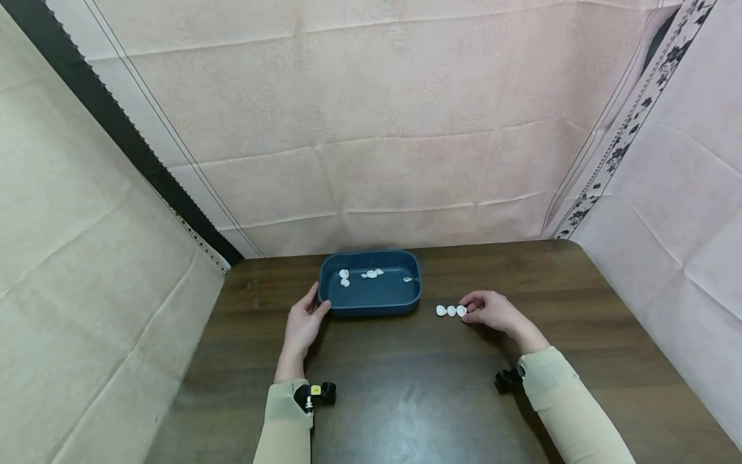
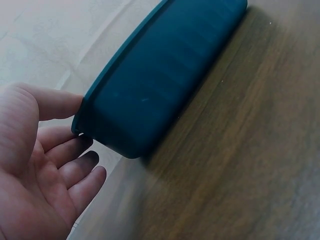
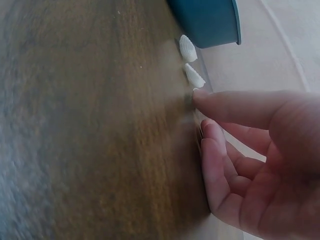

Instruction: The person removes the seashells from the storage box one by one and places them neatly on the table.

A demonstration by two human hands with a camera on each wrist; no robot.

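Observation:
A dark blue tray [image 1: 377,298] sits near the table's back edge, with several small white seashells [image 1: 344,274] in it. My left hand [image 1: 303,327] grips its near left corner; in the left wrist view the thumb and fingers meet the rim of the tray [image 2: 150,85]. To the right of the tray, three white seashells lie in a short row on the table. My right hand [image 1: 493,312] pinches the rightmost seashell [image 1: 461,310] between thumb and fingers. In the right wrist view the thumb mostly hides that one, while the other two ribbed seashells [image 3: 188,49] show beyond it.
The brown wooden table [image 1: 400,386] extends toward me and to both sides. Pale cloth [image 1: 377,129] hangs right behind its back edge, with more cloth along the left and right sides. A small black camera is strapped to each wrist.

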